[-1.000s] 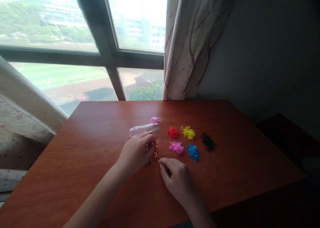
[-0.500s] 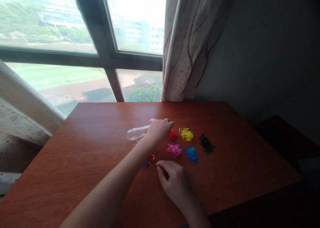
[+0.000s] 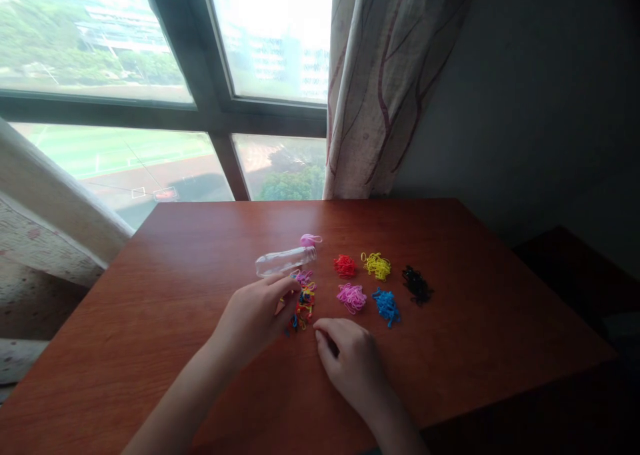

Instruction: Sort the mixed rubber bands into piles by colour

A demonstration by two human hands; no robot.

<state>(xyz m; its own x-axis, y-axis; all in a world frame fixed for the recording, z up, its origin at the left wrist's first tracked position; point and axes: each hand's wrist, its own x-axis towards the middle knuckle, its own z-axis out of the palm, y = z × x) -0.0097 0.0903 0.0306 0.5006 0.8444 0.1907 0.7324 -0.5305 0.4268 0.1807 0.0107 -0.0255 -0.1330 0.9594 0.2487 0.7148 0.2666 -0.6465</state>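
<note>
My left hand rests on the wooden table, fingertips at the edge of a mixed pile of small coloured rubber bands; its fingers are gathered in a pinch there. My right hand lies just right of that pile, fingers curled under onto the tabletop. Sorted little heaps sit to the right: red, yellow, pink, blue, black. A clear plastic tube lies on its side behind the mixed pile, with a pink cap beside its end.
A window with a dark frame stands behind the table, a patterned curtain hangs at the right of it. A dark wall fills the right side. A pale fabric surface lies left of the table.
My left hand reached out to the red heap half a second ago and has come back to the mixed pile. My right hand has barely moved.
</note>
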